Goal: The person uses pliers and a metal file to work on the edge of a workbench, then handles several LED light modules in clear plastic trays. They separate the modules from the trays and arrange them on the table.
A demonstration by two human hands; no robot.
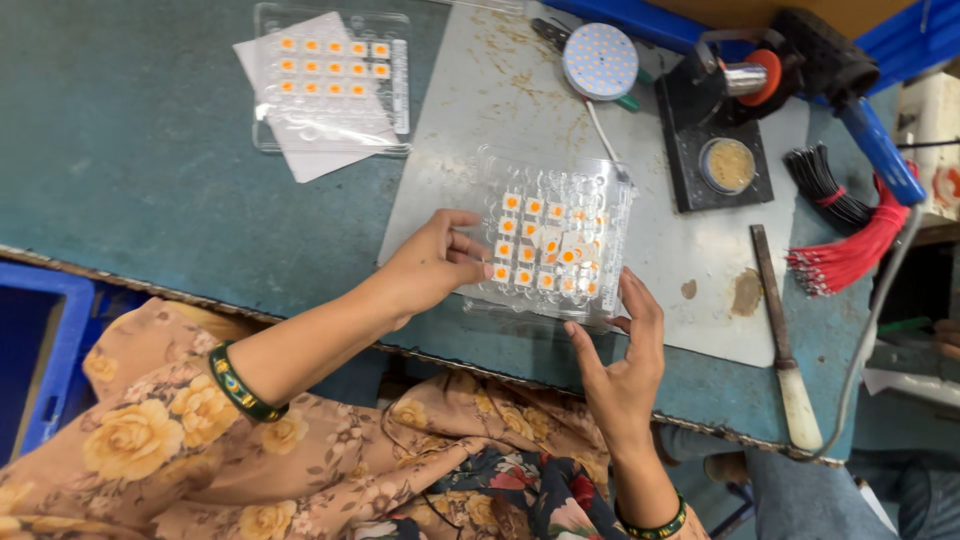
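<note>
Clear plastic tray of small square orange-centred chips is sitting on the grey metal plate near the front edge of the bench. Its long axis is running roughly away from the person, tilted slightly toward the left at the far end; its near short edge is pointing at the person. Chips are filling the left and near part in rows, a few lying skewed in the middle.

Left hand is gripping the tray's left edge, thumb on top, fingers curled against the side. Right hand is touching the near right corner with fingers spread and straight, palm open, not pinching anything.

Second clear tray with rows of the same chips is lying on a white sheet, well apart at far left. Round white LED disc is lying beyond the held tray. Black soldering stand with a brass-wool cup is sitting to the right of it, blue-handled iron alongside. Bundles of black and red wires are lying at the right edge. Wood-handled file is lying on the bench to the right of the right hand.
</note>
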